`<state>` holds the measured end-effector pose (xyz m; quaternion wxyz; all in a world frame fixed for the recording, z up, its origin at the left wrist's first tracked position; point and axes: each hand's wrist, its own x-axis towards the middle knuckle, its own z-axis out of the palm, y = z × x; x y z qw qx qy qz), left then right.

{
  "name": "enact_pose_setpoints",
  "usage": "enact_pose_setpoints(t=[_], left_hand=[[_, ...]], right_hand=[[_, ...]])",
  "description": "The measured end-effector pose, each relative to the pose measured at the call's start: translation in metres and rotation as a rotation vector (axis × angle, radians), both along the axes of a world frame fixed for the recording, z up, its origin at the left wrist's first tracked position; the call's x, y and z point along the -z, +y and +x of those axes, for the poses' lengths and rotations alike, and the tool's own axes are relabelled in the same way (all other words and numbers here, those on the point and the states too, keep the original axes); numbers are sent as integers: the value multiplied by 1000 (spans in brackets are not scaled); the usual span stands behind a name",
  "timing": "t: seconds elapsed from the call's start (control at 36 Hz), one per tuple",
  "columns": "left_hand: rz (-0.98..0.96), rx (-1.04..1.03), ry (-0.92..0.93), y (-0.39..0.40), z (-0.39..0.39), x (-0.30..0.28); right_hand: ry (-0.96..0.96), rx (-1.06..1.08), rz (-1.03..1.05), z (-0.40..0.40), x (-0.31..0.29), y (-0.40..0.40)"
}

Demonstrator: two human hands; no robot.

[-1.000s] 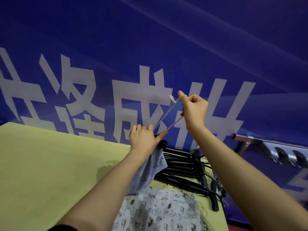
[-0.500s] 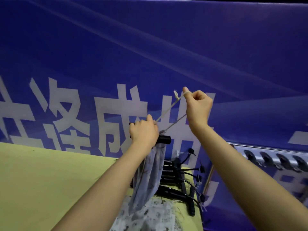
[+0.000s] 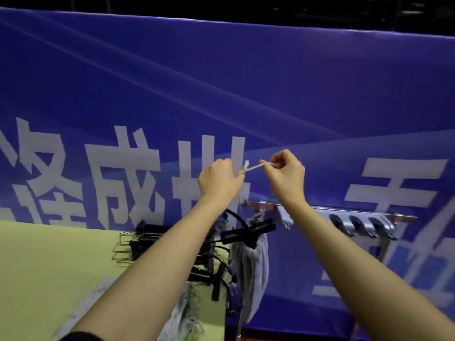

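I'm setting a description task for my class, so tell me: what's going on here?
A person holds a thin white string taut between both raised hands: the left hand pinches one part, the right hand another. Below them a black clip hanger with grey patterned cloth hangs by the end of a silver metal rail. More black hangers lie on the yellow-green table.

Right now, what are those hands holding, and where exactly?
A thin white string, stretched between them: the left hand grips it beside the knot, the right hand pinches it farther along.
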<state>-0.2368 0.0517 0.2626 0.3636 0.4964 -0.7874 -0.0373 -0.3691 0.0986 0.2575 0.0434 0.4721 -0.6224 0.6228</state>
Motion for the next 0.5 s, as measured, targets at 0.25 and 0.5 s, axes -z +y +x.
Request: enact_pose_setpoints(t=[0.25,0.5], left_hand=[[480,269,428,14,-78,67],[846,276,606,-9,-149,153]], right_hand=[[-98,26,116,-70,55,30],[-234,101,355,-125,136,10]])
